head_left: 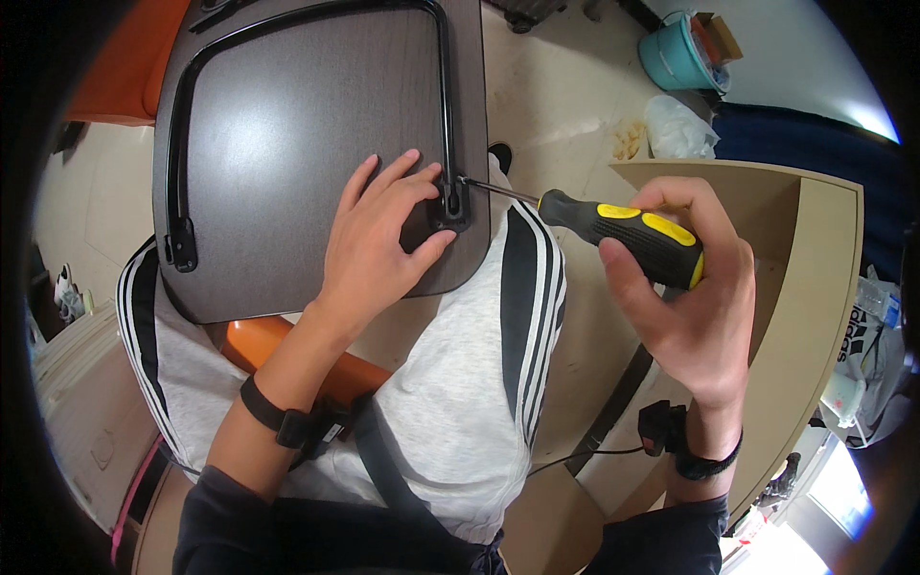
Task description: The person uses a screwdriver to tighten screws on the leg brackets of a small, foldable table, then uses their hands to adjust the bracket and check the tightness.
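Observation:
A dark wood-grain board (297,144) with rounded corners lies across my lap. A black tubular metal leg frame (447,96) runs along its surface, ending in brackets at the near corners. My right hand (695,278) is closed around the black and yellow handle of a screwdriver (623,230). Its shaft points left, and the tip meets the side of the frame by the right bracket (452,209). My left hand (383,220) lies on the board with fingers spread, its fingertips and thumb at the frame and bracket. Whether the tip sits in a screw is too small to tell.
A beige open-topped cabinet or box (815,259) stands close on my right. Beyond it are a light blue bucket (671,57) and a white plastic bag (678,126). An orange seat (259,345) shows under my legs. A cable (585,454) hangs from my right wrist device.

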`<action>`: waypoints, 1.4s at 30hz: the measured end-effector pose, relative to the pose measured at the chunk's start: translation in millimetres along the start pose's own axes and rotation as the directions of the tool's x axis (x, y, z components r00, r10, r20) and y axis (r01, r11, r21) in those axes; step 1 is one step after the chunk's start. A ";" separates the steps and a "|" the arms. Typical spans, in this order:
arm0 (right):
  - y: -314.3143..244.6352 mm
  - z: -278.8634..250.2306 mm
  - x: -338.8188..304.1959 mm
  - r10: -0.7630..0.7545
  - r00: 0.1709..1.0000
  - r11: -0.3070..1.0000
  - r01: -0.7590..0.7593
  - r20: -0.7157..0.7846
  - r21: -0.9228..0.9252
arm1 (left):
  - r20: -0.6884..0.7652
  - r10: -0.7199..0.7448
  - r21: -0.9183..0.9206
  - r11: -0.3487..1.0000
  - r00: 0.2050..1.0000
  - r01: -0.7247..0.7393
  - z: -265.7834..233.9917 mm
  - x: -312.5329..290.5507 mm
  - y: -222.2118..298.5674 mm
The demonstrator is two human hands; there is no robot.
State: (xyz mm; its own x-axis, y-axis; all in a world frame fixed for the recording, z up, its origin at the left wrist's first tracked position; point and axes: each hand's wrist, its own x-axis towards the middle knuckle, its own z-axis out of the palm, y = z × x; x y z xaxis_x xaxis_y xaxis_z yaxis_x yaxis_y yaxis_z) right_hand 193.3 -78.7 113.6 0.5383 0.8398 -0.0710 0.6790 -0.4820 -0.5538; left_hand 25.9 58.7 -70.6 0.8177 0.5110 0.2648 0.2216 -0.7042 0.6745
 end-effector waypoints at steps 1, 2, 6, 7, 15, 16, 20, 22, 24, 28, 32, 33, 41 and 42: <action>-2.3 -2.0 2.7 0.004 0.999 1.000 -0.003 0.045 -0.016 | 0.001 -0.001 -0.003 1.000 1.000 0.001 -0.3 0.0 0.3; -4.3 -3.6 5.7 0.008 0.996 0.999 -0.005 0.089 -0.032 | 0.002 -0.003 -0.006 1.000 1.000 0.003 -0.6 0.0 0.6; -12.2 -9.6 25.7 -0.164 0.981 0.980 0.174 0.104 -0.095 | 0.001 -0.003 -0.010 1.000 1.000 0.003 -2.1 0.8 1.0; -17.0 -12.8 32.2 -0.258 0.951 0.951 0.281 0.171 -0.130 | 0.005 -0.009 -0.012 1.000 1.000 0.009 -2.6 0.5 0.8; -46.5 -22.5 62.2 -0.405 0.831 0.866 0.482 0.382 -0.132 | 0.008 -0.022 -0.041 0.999 1.000 0.022 -4.6 1.1 1.9; -48.7 -22.4 63.8 -0.398 0.826 0.868 0.480 0.399 -0.128 | 0.006 -0.022 -0.044 0.999 1.000 0.022 -4.5 0.8 1.8; -57.4 -20.5 69.0 -0.435 0.787 0.819 0.548 0.437 -0.172 | 0.000 -0.020 -0.051 0.998 1.000 0.020 -6.0 0.8 1.3; -62.7 -18.6 68.5 -0.426 0.785 0.792 0.564 0.451 -0.233 | 0.003 -0.026 -0.053 0.998 1.000 0.026 -6.0 1.1 2.4; -71.0 -16.7 64.8 -0.404 0.792 0.780 0.560 0.458 -0.281 | 0.005 -0.032 -0.053 0.998 0.999 0.033 -5.9 1.3 2.2; -83.0 -15.3 58.7 -0.135 0.891 0.575 0.426 0.433 -0.699 | -0.009 -0.021 -0.065 0.998 1.000 0.020 -6.6 0.8 1.0; -74.6 -16.4 52.5 -0.274 0.877 0.730 0.456 0.394 -0.509 | -0.017 -0.028 -0.069 0.997 0.999 0.027 -6.7 1.8 1.6; -74.8 -16.6 51.3 -0.332 0.863 0.771 0.480 0.380 -0.418 | -0.016 -0.026 -0.072 0.997 1.000 0.025 -6.7 1.8 1.7; -72.9 -11.4 52.7 -0.305 0.871 0.609 0.490 0.386 -0.624 | -0.025 -0.016 -0.075 0.997 1.000 0.014 -6.8 1.0 1.0; -71.6 -10.7 51.7 -0.380 0.846 0.645 0.532 0.375 -0.548 | -0.024 -0.015 -0.076 0.997 1.000 0.013 -6.1 0.9 0.8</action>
State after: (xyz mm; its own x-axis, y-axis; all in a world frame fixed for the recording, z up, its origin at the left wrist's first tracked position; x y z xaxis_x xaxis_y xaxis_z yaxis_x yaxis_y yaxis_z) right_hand 177.9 -3.4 158.4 0.0103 0.9870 -0.1603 0.9982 -0.0007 0.0595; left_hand 23.6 61.6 -65.6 0.8016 0.5328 0.2711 0.1910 -0.6581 0.7283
